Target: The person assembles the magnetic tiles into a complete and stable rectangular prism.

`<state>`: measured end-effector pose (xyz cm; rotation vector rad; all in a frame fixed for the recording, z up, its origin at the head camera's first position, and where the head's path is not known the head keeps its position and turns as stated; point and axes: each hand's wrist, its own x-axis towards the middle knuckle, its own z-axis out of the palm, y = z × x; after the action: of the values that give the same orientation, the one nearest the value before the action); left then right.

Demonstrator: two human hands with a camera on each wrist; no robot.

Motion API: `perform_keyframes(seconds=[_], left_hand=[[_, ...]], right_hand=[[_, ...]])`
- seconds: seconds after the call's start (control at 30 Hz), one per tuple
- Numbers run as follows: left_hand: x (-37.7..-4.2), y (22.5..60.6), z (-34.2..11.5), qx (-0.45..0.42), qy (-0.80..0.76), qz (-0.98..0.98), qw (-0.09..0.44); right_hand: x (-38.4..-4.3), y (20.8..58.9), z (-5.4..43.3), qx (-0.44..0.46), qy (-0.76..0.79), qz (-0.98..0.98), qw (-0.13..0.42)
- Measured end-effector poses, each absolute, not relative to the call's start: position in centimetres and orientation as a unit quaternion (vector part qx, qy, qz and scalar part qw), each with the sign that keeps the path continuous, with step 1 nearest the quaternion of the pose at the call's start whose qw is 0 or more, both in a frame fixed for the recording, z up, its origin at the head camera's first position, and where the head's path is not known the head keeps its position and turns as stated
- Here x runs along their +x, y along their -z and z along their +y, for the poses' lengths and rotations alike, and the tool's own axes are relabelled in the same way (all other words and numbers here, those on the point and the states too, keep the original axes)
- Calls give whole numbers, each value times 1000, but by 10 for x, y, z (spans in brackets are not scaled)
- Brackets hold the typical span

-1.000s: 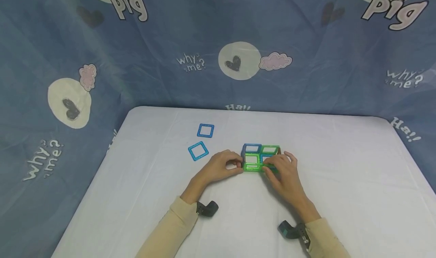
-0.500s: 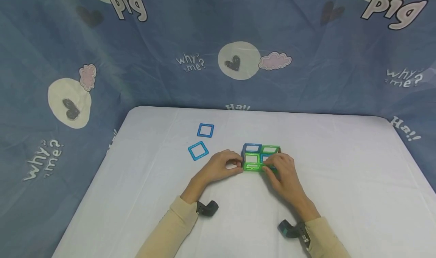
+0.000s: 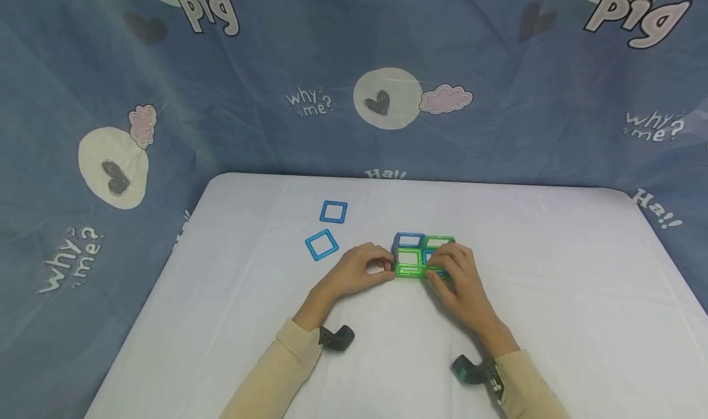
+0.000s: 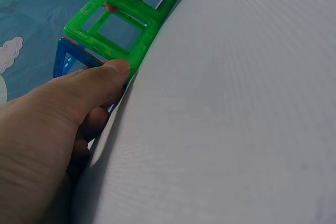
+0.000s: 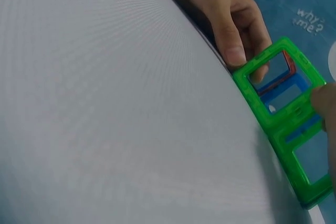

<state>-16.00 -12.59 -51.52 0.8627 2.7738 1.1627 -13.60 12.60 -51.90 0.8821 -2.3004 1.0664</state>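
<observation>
A low box of green and blue magnetic tiles (image 3: 409, 274) stands on the table, its open-framed front tiles green (image 5: 250, 94). My left hand (image 3: 358, 271) pinches its front left corner. In the left wrist view that thumb lies on the green front tile (image 4: 100, 49), with the fingers behind, beside a blue side tile (image 4: 59, 59). My right hand (image 3: 463, 284) grips the box from the right, thumb at the upper front edge near the seam between the two front tiles, fingers over the top. That hand hides the box's right part in the head view.
Two loose blue square tiles lie left of the box: one farther back (image 3: 334, 203), one nearer (image 3: 311, 251). A white cloth (image 3: 265, 271) covers the table. A blue printed curtain (image 3: 249, 99) hangs behind it. Each wrist wears a dark camera (image 3: 338, 339).
My right hand's outer fingers have drawn in closer over the box, and that hand has shifted slightly left. My left hand and the loose tiles have stayed put.
</observation>
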Motion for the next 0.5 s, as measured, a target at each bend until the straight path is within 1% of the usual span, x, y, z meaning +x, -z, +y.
perform_keyframes(seconds=[0.17, 0.3, 0.4, 0.5], left_hand=[[-159, 514, -126, 275, -373, 886, 8], [-160, 515, -127, 276, -373, 886, 11], [-160, 515, -127, 274, -375, 885, 14], [-160, 516, -128, 275, -376, 885, 15]], right_hand=[[-137, 518, 126, 320, -402, -822, 243], [-137, 514, 127, 303, -444, -794, 285], [-136, 511, 129, 272, -472, -778, 312], [-135, 513, 133, 219, -502, -779, 306]])
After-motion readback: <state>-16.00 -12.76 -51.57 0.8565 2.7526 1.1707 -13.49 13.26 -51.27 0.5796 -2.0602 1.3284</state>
